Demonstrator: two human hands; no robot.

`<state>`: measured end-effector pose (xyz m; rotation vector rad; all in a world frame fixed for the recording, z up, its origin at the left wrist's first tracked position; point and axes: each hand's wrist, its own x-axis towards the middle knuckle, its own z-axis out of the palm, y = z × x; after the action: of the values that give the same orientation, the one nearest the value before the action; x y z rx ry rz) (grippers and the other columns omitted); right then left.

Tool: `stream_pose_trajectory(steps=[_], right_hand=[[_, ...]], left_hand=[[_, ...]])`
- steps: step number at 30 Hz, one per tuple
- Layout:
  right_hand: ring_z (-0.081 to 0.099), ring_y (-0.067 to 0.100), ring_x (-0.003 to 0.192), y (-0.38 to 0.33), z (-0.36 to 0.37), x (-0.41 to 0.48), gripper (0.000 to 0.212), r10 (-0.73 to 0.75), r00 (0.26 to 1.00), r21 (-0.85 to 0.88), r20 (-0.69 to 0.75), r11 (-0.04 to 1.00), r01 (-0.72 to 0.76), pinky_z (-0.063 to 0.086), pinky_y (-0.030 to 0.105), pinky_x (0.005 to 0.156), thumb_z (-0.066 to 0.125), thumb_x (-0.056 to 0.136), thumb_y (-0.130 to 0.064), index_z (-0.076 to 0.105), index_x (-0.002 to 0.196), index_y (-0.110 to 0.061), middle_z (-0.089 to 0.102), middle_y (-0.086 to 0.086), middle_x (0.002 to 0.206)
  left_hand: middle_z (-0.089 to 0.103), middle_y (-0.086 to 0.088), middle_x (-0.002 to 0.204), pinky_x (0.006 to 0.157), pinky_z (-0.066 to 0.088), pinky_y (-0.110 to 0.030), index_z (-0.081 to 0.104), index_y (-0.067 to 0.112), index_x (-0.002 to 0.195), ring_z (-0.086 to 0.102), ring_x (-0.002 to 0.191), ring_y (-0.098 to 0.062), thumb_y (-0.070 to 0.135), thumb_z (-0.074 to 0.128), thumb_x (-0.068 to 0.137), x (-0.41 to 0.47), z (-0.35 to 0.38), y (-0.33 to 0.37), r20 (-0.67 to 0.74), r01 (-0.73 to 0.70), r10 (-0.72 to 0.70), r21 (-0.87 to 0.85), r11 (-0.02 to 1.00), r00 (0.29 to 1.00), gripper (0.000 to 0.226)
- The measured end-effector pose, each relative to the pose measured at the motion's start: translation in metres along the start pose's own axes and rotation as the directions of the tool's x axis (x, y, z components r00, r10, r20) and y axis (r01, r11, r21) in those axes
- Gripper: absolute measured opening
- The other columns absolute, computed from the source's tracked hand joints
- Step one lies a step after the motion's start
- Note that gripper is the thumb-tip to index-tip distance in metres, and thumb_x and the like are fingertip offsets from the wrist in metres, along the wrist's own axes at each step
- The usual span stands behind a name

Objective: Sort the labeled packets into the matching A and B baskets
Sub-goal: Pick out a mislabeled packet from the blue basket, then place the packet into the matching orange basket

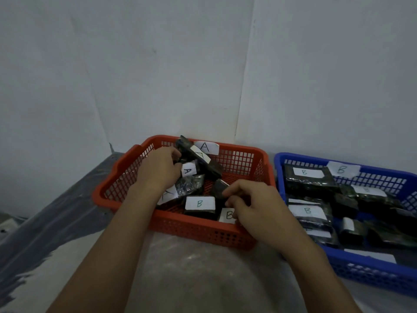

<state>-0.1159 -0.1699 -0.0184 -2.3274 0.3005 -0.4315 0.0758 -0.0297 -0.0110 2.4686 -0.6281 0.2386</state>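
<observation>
The red basket [198,231], tagged A on its far rim, holds several dark packets with white labels. My left hand [158,170] reaches into it and grips a dark packet [198,159] labelled A, tilted up against the back wall. My right hand [252,204] pinches the edge of another dark packet [218,188] whose label is hidden. Two packets labelled B [199,204] lie at the red basket's front, one partly under my right hand. The blue basket [370,272], tagged B, sits to the right with several B packets [308,177] inside.
Both baskets stand on a plastic-covered surface [191,279] pushed against a pale wall corner [243,86]. The surface's left edge [67,199] drops off beside the red basket. The baskets nearly touch each other.
</observation>
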Motion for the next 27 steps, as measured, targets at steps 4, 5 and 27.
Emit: stream_pose_trajectory(steps=[4,5,27], right_hand=[[0.070,0.005,0.072,0.001,-0.006,0.001,0.030,0.066,0.998,0.190,-0.024,0.980,-0.060,0.061,0.025,0.066,0.050,0.096,-0.004,0.068,0.092,-0.028,0.070,-0.008,0.085],[0.071,0.007,0.071,0.001,-0.008,0.002,0.031,0.076,0.997,0.234,-0.030,0.970,-0.067,0.061,0.026,0.065,0.049,0.096,-0.002,0.069,0.092,-0.026,0.071,-0.006,0.085],[0.067,-0.002,0.092,0.002,-0.014,0.006,0.013,0.058,0.991,0.340,-0.117,0.940,-0.015,0.056,0.021,0.076,0.062,0.090,-0.039,0.067,0.103,-0.038,0.071,-0.016,0.098]], left_hand=[[0.068,0.004,0.107,0.084,0.054,-0.038,0.069,0.028,0.106,0.064,0.095,-0.016,0.023,0.065,0.088,-0.024,-0.002,0.023,-0.065,-0.120,0.117,-0.043,0.992,0.991,0.019],[0.069,0.008,0.100,0.079,0.054,-0.034,0.070,0.031,0.099,0.064,0.089,-0.012,0.024,0.065,0.088,-0.030,-0.002,0.030,-0.018,-0.141,0.140,-0.059,0.988,0.990,0.015],[0.072,0.025,0.101,0.081,0.052,-0.018,0.074,0.045,0.103,0.066,0.097,0.007,0.037,0.075,0.080,-0.042,-0.030,0.050,0.303,-0.247,0.455,-0.532,0.810,0.837,0.025]])
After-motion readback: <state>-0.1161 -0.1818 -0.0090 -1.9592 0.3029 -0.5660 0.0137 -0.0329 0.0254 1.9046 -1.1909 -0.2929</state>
